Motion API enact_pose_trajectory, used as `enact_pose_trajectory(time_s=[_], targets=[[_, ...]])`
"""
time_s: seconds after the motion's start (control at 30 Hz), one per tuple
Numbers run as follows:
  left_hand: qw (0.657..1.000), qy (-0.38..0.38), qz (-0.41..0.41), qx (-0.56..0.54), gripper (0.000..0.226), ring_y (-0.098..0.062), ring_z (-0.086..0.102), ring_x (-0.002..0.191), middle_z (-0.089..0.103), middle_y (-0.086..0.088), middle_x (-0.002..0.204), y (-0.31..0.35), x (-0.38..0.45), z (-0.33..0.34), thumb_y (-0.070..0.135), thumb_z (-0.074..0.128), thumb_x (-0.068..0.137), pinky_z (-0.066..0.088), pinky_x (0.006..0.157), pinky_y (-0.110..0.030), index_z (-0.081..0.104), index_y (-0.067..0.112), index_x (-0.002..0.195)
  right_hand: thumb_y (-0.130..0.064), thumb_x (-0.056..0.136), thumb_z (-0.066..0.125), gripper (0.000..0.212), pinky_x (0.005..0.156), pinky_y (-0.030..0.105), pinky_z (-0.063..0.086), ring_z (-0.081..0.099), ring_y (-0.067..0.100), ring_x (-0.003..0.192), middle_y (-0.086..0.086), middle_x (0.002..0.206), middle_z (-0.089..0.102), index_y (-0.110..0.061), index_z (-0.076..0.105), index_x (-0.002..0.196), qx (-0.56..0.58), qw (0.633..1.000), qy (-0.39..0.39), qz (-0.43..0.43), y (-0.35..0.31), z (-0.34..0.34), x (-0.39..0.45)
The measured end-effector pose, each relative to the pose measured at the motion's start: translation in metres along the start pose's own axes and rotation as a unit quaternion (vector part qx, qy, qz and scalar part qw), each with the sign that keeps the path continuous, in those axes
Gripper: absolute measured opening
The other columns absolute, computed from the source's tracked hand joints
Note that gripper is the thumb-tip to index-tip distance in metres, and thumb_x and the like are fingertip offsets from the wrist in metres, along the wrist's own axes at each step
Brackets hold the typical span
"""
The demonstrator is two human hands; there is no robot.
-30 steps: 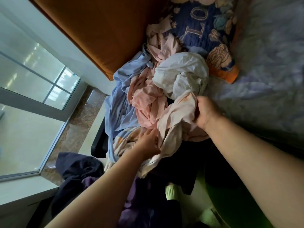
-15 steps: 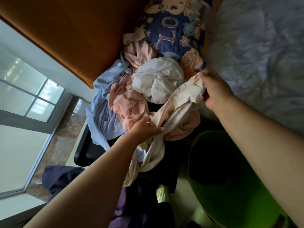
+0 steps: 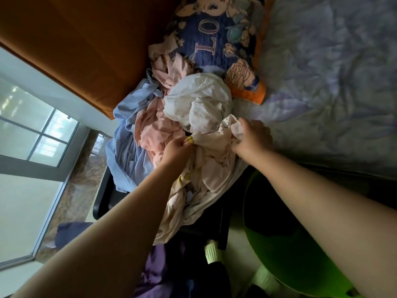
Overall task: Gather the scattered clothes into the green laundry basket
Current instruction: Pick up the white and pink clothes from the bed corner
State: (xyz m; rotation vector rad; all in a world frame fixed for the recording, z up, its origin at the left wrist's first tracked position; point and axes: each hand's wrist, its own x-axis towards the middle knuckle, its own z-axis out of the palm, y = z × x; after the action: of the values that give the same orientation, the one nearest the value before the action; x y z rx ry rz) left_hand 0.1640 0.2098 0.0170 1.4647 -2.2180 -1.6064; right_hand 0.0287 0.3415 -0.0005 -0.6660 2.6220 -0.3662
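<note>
A pile of clothes lies at the bed's corner: a white bundle (image 3: 198, 104), a pink garment (image 3: 154, 130) and a light blue one (image 3: 126, 151). Both my hands grip a cream printed garment (image 3: 206, 175) that hangs down off the pile. My left hand (image 3: 176, 150) pinches it near a yellow print, and my right hand (image 3: 250, 137) clutches its upper edge. The green laundry basket (image 3: 285, 254) stands on the floor at the lower right, under my right forearm, with something dark inside.
A blue printed pillow (image 3: 217, 41) and an orange headboard (image 3: 86, 46) lie behind the pile. The grey-lilac bedspread (image 3: 333, 93) fills the right side. Dark and purple clothes (image 3: 154, 269) lie on the floor below. A window (image 3: 32, 130) is at the left, and a black chair (image 3: 103, 203) stands beside the bed.
My hands have come closer together on the cream garment, bunching it at the pile's front. The view has shifted, showing more of the green basket.
</note>
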Motion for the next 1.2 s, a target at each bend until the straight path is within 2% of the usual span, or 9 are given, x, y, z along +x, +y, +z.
enact_pose_trajectory(time_s=[0.1,0.2,0.27,0.37,0.47,0.6,0.77,0.97,1.2], targets=[[0.998,-0.06,0.021,-0.014,0.022,-0.013,0.059,0.083,0.062,0.009,0.077,0.011,-0.004,0.006,0.025,0.049,0.096,0.05,0.078,-0.021,0.061,0.029,0.079,-0.047,0.07,0.074,0.104,0.116,0.044,0.021,0.023,0.032,0.143,0.009,0.158,0.018,-0.027,0.014,0.152,-0.033,0.984,-0.059,-0.164,-0.017,0.014,-0.009],[0.993,-0.081,0.03,-0.079,0.022,0.0,0.061,0.067,0.062,0.014,0.071,0.022,-0.004,0.008,0.026,0.05,0.097,0.047,0.056,-0.003,0.06,0.031,0.077,-0.053,0.075,0.065,0.078,0.113,0.041,0.031,0.036,0.029,0.138,0.006,0.149,0.039,-0.027,0.037,0.143,-0.025,0.982,-0.117,-0.144,-0.03,0.028,-0.009],[0.988,-0.072,0.022,-0.133,0.013,-0.005,0.067,0.077,0.068,0.007,0.079,0.021,-0.001,0.007,0.024,0.056,0.093,0.054,0.067,-0.01,0.065,0.029,0.084,-0.042,0.089,0.052,0.044,0.103,0.038,0.042,0.052,0.029,0.124,0.006,0.133,0.057,-0.022,0.054,0.129,-0.02,0.983,-0.15,-0.101,-0.032,0.03,-0.005],[0.972,-0.161,0.015,-0.171,0.02,-0.014,0.066,0.093,0.07,0.001,0.1,0.008,0.005,0.001,0.02,0.068,0.087,0.055,0.083,-0.026,0.062,0.026,0.105,-0.033,0.092,0.045,0.038,0.094,0.032,0.046,0.058,0.027,0.115,0.009,0.124,0.063,-0.015,0.061,0.121,0.138,0.982,-0.127,-0.029,-0.027,0.019,0.005],[0.962,-0.271,0.005,-0.035,0.03,0.004,0.064,0.084,0.068,0.01,0.095,-0.006,0.0,-0.002,0.014,0.073,0.082,0.048,0.067,-0.006,0.061,0.019,0.109,-0.024,0.099,0.043,0.033,0.082,0.019,0.038,0.056,0.016,0.107,0.001,0.113,0.061,-0.013,0.06,0.125,0.264,0.957,-0.112,-0.041,-0.029,-0.005,0.007],[0.97,-0.186,0.065,0.143,0.068,-0.014,0.045,0.13,0.051,-0.003,0.136,-0.019,0.001,0.008,0.021,0.078,0.078,0.029,0.095,-0.008,0.047,0.01,0.138,-0.021,0.096,0.048,0.033,0.083,0.028,0.042,0.06,0.022,0.099,0.015,0.118,0.065,-0.006,0.06,0.122,0.425,0.9,-0.089,-0.02,-0.024,-0.029,0.01],[0.984,-0.057,-0.048,-0.164,0.021,-0.022,0.064,0.096,0.068,-0.002,0.095,0.018,0.007,0.008,0.017,0.075,0.078,0.051,0.09,-0.035,0.067,0.018,0.098,-0.036,0.092,0.056,0.042,0.088,0.024,0.035,0.055,0.023,0.117,0.008,0.127,0.059,-0.019,0.052,0.131,0.267,0.959,-0.093,-0.036,-0.005,-0.03,0.018],[0.917,-0.112,-0.078,-0.376,0.052,-0.033,0.068,0.103,0.07,-0.017,0.112,0.072,0.011,0.027,0.028,0.074,0.075,0.051,0.096,-0.052,0.062,0.008,0.122,-0.051,0.072,0.075,0.085,0.11,0.024,0.029,0.036,0.008,0.134,-0.014,0.139,0.044,-0.028,0.035,0.143,0.206,0.945,-0.2,-0.156,0.032,-0.009,-0.007],[0.84,-0.212,-0.062,-0.496,0.033,-0.026,0.064,0.104,0.069,-0.012,0.106,0.133,-0.024,0.093,0.036,0.052,0.095,0.046,0.102,-0.042,0.066,0.011,0.111,-0.003,0.064,0.084,0.045,0.073,0.013,0.047,0.063,-0.005,0.083,-0.008,0.092,0.07,-0.011,0.065,0.104,0.478,0.868,-0.131,-0.041,0.056,-0.006,-0.03]])
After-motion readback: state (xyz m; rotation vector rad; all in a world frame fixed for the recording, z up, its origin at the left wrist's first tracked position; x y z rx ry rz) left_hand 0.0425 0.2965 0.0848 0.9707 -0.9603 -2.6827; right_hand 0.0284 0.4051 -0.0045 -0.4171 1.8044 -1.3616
